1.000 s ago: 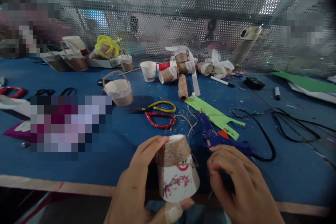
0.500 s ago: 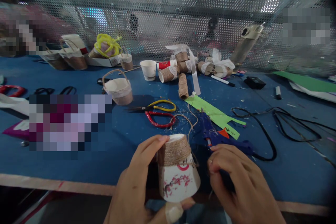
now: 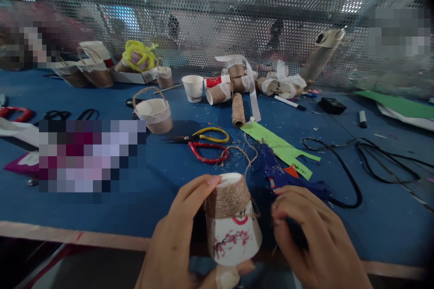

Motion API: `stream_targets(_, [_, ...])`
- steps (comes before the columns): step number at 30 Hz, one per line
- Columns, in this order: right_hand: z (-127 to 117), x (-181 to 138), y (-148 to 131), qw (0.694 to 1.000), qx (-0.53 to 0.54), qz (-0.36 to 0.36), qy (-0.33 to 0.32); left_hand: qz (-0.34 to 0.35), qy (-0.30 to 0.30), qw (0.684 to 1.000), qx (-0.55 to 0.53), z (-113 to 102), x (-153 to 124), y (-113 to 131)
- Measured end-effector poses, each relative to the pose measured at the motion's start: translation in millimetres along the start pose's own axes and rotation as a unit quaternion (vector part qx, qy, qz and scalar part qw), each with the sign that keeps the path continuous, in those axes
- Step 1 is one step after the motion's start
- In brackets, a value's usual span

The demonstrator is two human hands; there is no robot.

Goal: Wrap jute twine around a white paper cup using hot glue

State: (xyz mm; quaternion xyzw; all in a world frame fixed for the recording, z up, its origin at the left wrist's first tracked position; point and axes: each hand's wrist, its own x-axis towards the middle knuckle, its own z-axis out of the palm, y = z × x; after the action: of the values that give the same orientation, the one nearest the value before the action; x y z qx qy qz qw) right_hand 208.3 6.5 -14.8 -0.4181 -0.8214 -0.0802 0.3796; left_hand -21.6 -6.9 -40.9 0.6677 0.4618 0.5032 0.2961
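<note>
A left hand (image 3: 176, 230) grips a paper cup (image 3: 235, 246) upside down over the near edge of a blue surface (image 3: 135, 216), at the middle of the scene. Its fingers hold the narrow base at the far end and its thumb, wrapped in pale tape (image 3: 227, 276), braces the wide rim from below; this grip seems meant to steady the cup while leaving its right side free. The right hand (image 3: 305, 230) is just to the right, apart from the cup, its fingers curled in; whether it pinches anything cannot be told. Blue glue gun (image 3: 270, 162), scissors (image 3: 186, 138) and a twine spool (image 3: 238, 110) lie farther off, probably kept there to be within reach.

The cup tilts slightly. Tight, even rows of rough brown twine (image 3: 230, 198) circle its narrow half, up near the white base. The wider half is bare white, printed with a pink blossom branch, part of a red ring and dark marks. A loose strand stands off the right side, below the wound rows.
</note>
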Motion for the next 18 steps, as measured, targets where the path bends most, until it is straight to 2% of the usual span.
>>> stream_targets(12, [-2.5, -0.1, 0.0, 1.0, -0.001, -0.001, 0.003, 0.01, 0.015, 0.999, 0.028, 0.6, -2.5, -0.7])
stream_targets(18, [-1.7, 1.0, 0.0, 1.0, 0.0, 0.002, 0.002, 0.03, 0.0, 0.999, 0.031, -1.9, -1.6, -5.1])
